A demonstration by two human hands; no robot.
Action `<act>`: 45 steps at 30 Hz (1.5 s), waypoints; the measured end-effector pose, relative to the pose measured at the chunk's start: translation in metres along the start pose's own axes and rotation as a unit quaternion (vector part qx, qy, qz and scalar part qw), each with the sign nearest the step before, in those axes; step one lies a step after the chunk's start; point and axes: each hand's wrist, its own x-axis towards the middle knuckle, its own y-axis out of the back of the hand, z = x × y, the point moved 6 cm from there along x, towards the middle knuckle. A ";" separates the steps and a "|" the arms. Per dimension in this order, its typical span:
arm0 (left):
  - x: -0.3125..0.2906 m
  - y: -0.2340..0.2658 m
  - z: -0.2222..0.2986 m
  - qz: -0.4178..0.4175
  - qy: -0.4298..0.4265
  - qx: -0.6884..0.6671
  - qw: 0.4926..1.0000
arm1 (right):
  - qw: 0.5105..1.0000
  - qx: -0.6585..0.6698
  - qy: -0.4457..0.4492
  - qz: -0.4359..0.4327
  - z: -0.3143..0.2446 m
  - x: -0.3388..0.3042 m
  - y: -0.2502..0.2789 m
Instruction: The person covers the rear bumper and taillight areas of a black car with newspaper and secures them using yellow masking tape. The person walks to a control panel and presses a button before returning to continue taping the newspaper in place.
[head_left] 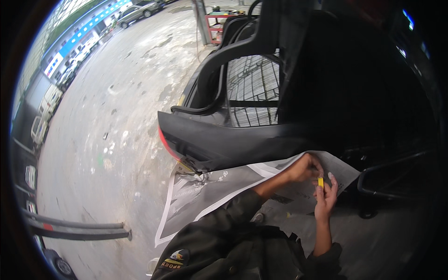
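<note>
Yellow strip, pinched in my right hand; my left hand curls just beside it, hold unclear, over a grey printed sheet.

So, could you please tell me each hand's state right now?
Left hand: curled; its grip cannot be told.
Right hand: holding a small yellow piece.

Daylit concrete floor, darker to the right.
From where I stand: surface grey, stained; red shelved cart beside a metal post; parked SUV farther off; blue-banded building beyond.
</note>
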 end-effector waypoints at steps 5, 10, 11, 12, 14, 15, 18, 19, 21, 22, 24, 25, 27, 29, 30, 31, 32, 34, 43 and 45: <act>-0.003 -0.017 -0.004 0.043 -0.063 0.155 0.985 | 0.986 0.080 -0.146 0.018 0.032 -0.018 0.017; 0.013 -0.044 -0.047 0.084 -0.093 0.370 0.921 | 0.963 -0.012 -0.269 -0.002 0.064 -0.017 0.036; 0.023 -0.054 -0.048 0.044 -0.145 0.417 0.896 | 0.965 -0.009 -0.260 0.035 0.070 -0.009 0.045; 0.028 -0.047 -0.045 0.034 -0.173 0.430 0.886 | 0.966 0.002 -0.249 0.064 0.077 0.003 0.042; 0.033 -0.023 -0.029 0.004 -0.127 0.407 0.905 | 0.973 -0.017 -0.224 0.051 0.084 0.020 0.032; 0.035 -0.013 -0.028 0.041 -0.113 0.375 0.919 | 0.980 -0.036 -0.193 0.026 0.082 0.033 0.027; 0.043 -0.006 -0.013 0.095 -0.117 0.356 0.922 | 0.964 0.059 -0.255 0.041 0.081 0.048 0.035; 0.049 -0.010 -0.008 0.097 -0.119 0.352 0.924 | 0.946 0.118 -0.295 0.058 0.085 0.046 0.040; 0.052 -0.008 -0.004 0.121 -0.121 0.331 0.928 | 0.897 0.214 -0.373 0.108 0.099 0.037 0.036; 0.053 -0.004 -0.006 0.143 -0.103 0.304 0.936 | 0.866 0.260 -0.408 0.129 0.106 0.032 0.033; 0.074 -0.004 0.015 0.182 -0.107 0.282 0.936 | 0.841 0.271 -0.439 0.161 0.148 0.001 0.041; 0.078 -0.005 0.018 0.176 -0.104 0.297 0.933 | 0.836 0.262 -0.453 0.165 0.155 -0.018 0.039; 0.084 -0.003 0.022 0.170 -0.100 0.332 0.922 | 0.842 0.249 -0.452 0.161 0.154 -0.027 0.034; 0.092 -0.002 0.024 0.166 -0.100 0.367 0.910 | 0.861 0.240 -0.420 0.154 0.142 -0.027 0.036; 0.094 -0.002 0.024 0.171 -0.104 0.384 0.901 | 0.866 0.241 -0.413 0.145 0.135 -0.024 0.038; 0.095 -0.002 0.024 0.175 -0.109 0.401 0.893 | 0.871 0.241 -0.405 0.137 0.127 -0.019 0.043; 0.098 -0.005 0.024 0.178 -0.115 0.415 0.885 | 0.877 0.240 -0.395 0.132 0.122 -0.015 0.051; 0.100 -0.008 0.025 0.188 -0.145 0.434 0.869 | 0.889 0.233 -0.375 0.119 0.123 -0.014 0.062; 0.109 -0.004 0.028 0.301 -0.124 0.423 0.846 | 0.892 0.260 -0.356 0.102 0.121 -0.017 0.085; 0.110 -0.006 0.026 0.300 -0.162 0.465 0.817 | 0.895 0.248 -0.357 0.100 0.114 -0.024 0.084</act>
